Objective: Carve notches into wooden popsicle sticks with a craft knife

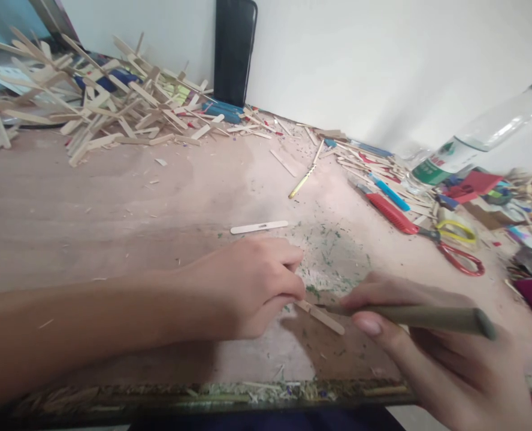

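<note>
Here, left hand (266, 278) with fingers closed on one end of a wooden stick (326, 320) — near the front edge of the bench (158, 191), right hand (450, 359) gripping a round-handled tool (428, 317), its tip close to the stick.

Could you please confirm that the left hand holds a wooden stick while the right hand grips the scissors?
Not quite: the head view shows the right hand gripping an olive-handled tool, while the scissors lie on the table. The left hand does hold a wooden stick.
</note>
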### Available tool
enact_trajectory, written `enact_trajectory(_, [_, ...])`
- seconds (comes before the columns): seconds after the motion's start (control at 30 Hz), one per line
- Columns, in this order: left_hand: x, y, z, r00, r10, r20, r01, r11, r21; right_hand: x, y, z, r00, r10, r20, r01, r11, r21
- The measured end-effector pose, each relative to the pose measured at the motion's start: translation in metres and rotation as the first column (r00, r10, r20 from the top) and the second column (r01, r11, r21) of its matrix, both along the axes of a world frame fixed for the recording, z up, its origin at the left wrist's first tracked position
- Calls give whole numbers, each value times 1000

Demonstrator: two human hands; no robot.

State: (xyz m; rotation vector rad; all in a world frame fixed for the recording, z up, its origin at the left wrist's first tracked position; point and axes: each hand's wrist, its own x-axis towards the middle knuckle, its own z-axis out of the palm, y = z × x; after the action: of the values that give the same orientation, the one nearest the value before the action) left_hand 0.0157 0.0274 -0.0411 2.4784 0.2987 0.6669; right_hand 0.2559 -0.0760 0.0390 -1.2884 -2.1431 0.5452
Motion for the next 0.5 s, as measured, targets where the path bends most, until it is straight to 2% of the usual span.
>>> enact_trajectory(0.2, [1,0,0,1000,2,-12,-2,1000,-6,0,0,-5,998,-68,-10,69,998,12])
enact_trajectory(0.5, [1,0,0,1000,-3,-4,3,1000,11,-3,1,-3,1000,-24,-14,25,999,21])
